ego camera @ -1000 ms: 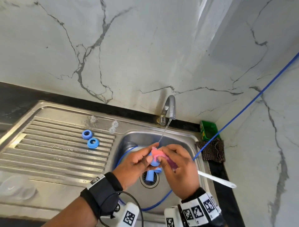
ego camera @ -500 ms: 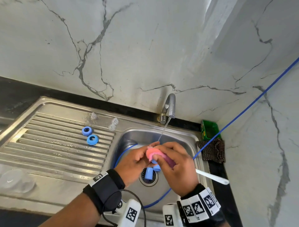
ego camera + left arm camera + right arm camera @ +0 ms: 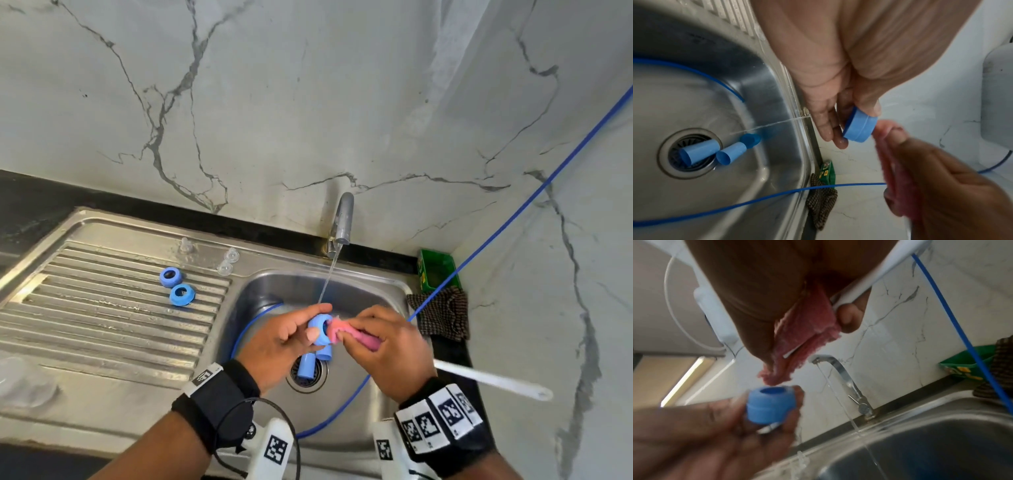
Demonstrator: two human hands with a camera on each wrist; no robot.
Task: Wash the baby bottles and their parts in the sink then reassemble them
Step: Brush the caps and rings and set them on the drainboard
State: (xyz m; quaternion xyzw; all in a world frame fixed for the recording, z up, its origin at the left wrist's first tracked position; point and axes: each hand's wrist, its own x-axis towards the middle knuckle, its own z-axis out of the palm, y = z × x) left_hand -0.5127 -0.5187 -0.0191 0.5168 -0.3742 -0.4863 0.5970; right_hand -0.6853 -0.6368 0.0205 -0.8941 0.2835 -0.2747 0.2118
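Over the sink basin [image 3: 274, 291] my left hand [image 3: 317, 320] pinches a blue bottle collar ring [image 3: 318, 330] between thumb and fingers, also seen as the ring [image 3: 859, 128] and the ring [image 3: 769, 404]. My right hand [image 3: 363, 329] grips a pink sponge brush [image 3: 337, 330] with its tip at the ring's opening; its white handle [image 3: 489, 378] sticks out to the right. Two blue caps [image 3: 698, 151] lie on the drain. On the drainboard sit two more blue rings [image 3: 176, 286] and clear nipples [image 3: 227, 262].
The tap [image 3: 342, 219] runs a thin stream beside the hands. A blue hose [image 3: 513, 212] crosses the basin from the right wall. A green box [image 3: 435, 270] and checked cloth [image 3: 442, 315] sit at the right corner. Clear bottle bodies [image 3: 20, 380] stand at the far left.
The pink sponge, earlier pressed over the ring, has drawn back to the right, so the blue ring now shows in my left fingers. Both hands stay over the drain.
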